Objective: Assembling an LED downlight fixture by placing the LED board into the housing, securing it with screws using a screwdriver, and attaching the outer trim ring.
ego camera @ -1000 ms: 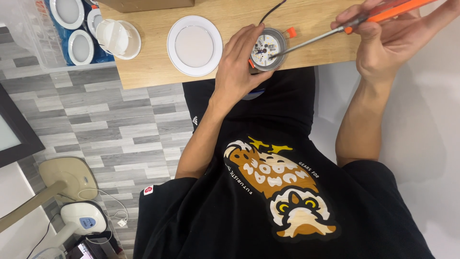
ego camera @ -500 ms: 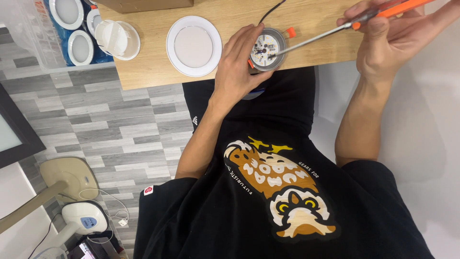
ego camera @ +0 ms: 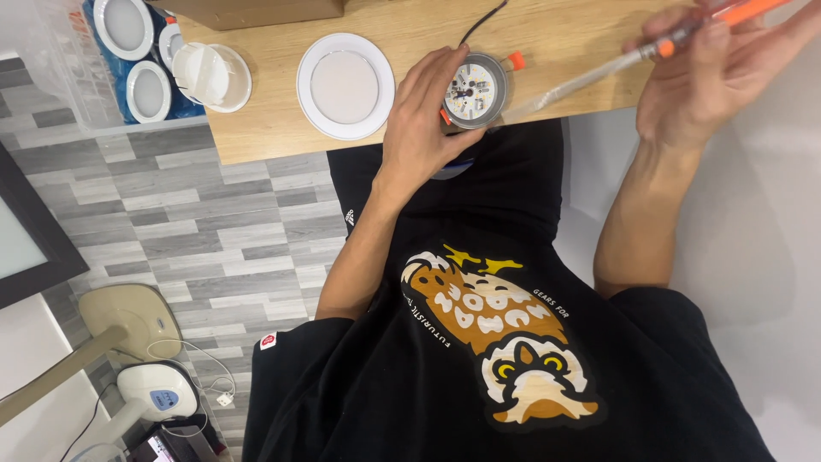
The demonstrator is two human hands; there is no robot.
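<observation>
Left hand [ego camera: 425,120] rests on the wooden table [ego camera: 274,128], fingers curled round the left side of a round metal lamp housing [ego camera: 475,90], thumb under its lower edge. The housing sits at the table's edge nearest the person, open face up, small board parts visible inside but too fine to make out. Orange clips stick out on its upper right and lower left; a dark cable [ego camera: 479,21] leaves the top and gets cut off at the frame edge

Right hand [ego camera: 714,77] is raised to the right of the housing, fingers closed round an orange-handled screwdriver [ego camera: 658,50]. The shaft is motion-blurred, the tip lies near the housing's right rim; can't tell if it touches. Handle end runs out of frame at top right

Left of the housing: a flat white round cover [ego camera: 345,85], then a white plastic round part [ego camera: 214,77] at the table's left end. Further left, a clear bin [ego camera: 81,103] holds more white round covers, partly cropped. Brown box at top edge mostly cut off
</observation>
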